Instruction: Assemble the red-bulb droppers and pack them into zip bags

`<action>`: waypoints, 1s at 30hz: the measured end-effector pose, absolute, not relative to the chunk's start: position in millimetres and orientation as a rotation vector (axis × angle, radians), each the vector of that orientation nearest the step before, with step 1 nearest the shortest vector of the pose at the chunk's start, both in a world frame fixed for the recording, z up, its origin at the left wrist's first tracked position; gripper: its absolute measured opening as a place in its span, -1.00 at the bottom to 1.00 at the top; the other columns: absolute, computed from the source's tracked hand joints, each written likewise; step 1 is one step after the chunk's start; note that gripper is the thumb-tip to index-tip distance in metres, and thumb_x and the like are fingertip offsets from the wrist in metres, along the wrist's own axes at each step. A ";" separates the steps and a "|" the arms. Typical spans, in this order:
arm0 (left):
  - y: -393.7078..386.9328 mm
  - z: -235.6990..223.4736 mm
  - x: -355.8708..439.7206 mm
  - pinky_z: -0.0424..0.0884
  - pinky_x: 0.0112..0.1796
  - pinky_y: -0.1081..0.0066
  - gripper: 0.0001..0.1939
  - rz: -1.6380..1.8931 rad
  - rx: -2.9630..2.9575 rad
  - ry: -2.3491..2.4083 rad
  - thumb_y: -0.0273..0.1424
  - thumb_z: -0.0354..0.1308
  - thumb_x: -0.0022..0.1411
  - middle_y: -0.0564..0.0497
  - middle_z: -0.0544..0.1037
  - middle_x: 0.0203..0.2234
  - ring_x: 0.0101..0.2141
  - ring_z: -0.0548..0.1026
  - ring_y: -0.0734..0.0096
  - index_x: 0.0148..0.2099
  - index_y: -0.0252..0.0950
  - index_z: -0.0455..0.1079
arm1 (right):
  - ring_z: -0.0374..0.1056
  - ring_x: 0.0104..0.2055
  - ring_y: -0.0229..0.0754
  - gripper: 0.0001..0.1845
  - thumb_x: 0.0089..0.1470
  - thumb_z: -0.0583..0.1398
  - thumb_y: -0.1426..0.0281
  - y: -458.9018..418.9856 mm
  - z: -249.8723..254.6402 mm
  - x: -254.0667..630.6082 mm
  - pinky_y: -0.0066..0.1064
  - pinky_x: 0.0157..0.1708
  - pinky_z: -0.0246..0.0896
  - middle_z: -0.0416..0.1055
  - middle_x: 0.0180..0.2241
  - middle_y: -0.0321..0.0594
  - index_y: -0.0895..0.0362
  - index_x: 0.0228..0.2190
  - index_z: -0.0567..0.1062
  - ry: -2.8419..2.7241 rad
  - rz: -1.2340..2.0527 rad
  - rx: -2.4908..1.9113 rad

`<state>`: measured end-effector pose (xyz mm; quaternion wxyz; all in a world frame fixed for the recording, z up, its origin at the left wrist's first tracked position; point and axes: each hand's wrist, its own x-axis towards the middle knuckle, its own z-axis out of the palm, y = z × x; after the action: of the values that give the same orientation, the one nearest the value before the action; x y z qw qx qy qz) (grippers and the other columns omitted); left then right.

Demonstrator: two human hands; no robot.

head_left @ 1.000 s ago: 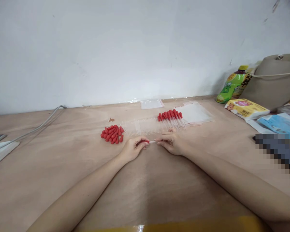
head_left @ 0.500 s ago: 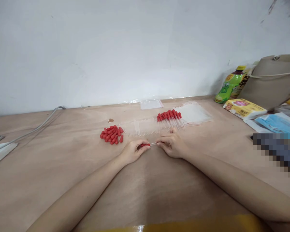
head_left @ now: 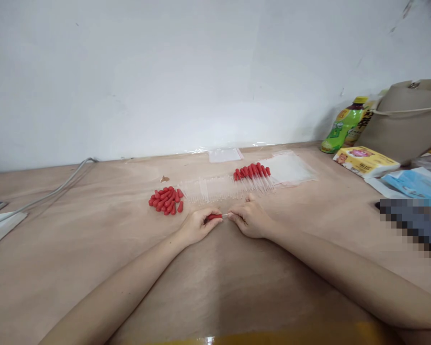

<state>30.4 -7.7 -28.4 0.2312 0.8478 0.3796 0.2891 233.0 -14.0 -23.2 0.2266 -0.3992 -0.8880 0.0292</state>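
Note:
Between thumb and fingers, my left hand [head_left: 198, 225] pinches a red rubber bulb [head_left: 214, 217] whose open end faces right. My right hand [head_left: 250, 219] pinches a thin clear glass dropper tube [head_left: 225, 216]; a short length shows between the hands, its end at the bulb's mouth. How deep the tube sits in the bulb I cannot tell. Left of my hands lies a pile of loose red bulbs [head_left: 167, 200]. Beyond them is a row of clear tubes [head_left: 215, 189]. Several droppers with red bulbs fitted [head_left: 252, 171] lie side by side at the row's right end.
White plastic bags [head_left: 290, 167] and a small zip bag [head_left: 225, 155] lie behind the droppers. At right stand a green drink bottle [head_left: 341, 127], a yellow tissue pack [head_left: 367, 162], a blue mask [head_left: 416, 184] and a beige bag [head_left: 405, 124]. A grey cable [head_left: 64, 184] crosses the left side.
My right hand has moved left toward my left hand, so less of the tube shows between them. My left hand stays in place with the bulb.

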 end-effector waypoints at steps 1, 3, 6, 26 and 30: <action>-7.4 -27.2 30.3 0.35 -0.42 0.49 -0.81 0.797 2.349 1.033 -0.34 0.03 0.18 0.01 0.52 -0.42 -0.44 0.44 0.46 -0.24 -0.32 0.40 | 0.17 -0.53 -0.32 -0.72 0.12 -0.03 0.41 -13.6 -23.2 232.2 -0.36 -0.33 -0.22 0.43 -0.54 -0.29 0.16 -0.52 0.40 -2.451 0.096 -1.106; -6.4 -23.9 30.1 0.36 -0.39 0.48 -0.82 0.813 2.392 1.006 -0.35 0.03 0.19 0.00 0.53 -0.41 -0.42 0.45 0.45 -0.24 -0.32 0.40 | 0.17 -0.54 -0.33 -0.70 0.13 -0.04 0.41 -12.6 -22.5 230.7 -0.36 -0.31 -0.20 0.42 -0.55 -0.30 0.16 -0.53 0.40 -2.454 0.131 -1.109; -4.6 -19.0 29.9 0.37 -0.35 0.46 -0.83 0.879 2.444 0.976 -0.36 0.04 0.19 -0.01 0.53 -0.40 -0.40 0.46 0.44 -0.25 -0.31 0.41 | 0.20 -0.52 -0.31 -0.70 0.13 -0.05 0.41 -12.2 -15.7 228.9 -0.36 -0.30 -0.14 0.42 -0.54 -0.29 0.15 -0.52 0.39 -2.465 0.152 -1.107; 1.2 -20.3 33.2 0.31 -0.45 0.50 -0.80 0.835 2.418 1.110 -0.41 0.05 0.16 0.05 0.35 -0.47 -0.54 0.30 0.56 -0.15 -0.34 0.34 | 0.36 -0.32 -0.08 -0.63 -0.04 0.05 0.25 55.9 -11.0 321.6 -0.33 -0.34 0.10 0.48 -0.43 -0.20 0.04 -0.21 0.49 -1.544 0.021 -2.039; 1.2 -20.3 33.0 0.32 -0.45 0.50 -0.82 0.836 2.428 1.108 -0.41 0.05 0.16 0.04 0.36 -0.47 -0.53 0.32 0.55 -0.18 -0.34 0.36 | 0.36 -0.26 -0.03 -0.62 -0.01 0.02 0.21 54.9 -14.7 314.4 -0.26 -0.25 0.06 0.48 -0.39 -0.15 0.03 -0.21 0.50 -1.639 -0.004 -2.083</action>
<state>33.0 1.2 -20.3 0.1713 0.8553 0.3902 0.2946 314.4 54.9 -14.7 0.2431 -0.7624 -0.5997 -0.0016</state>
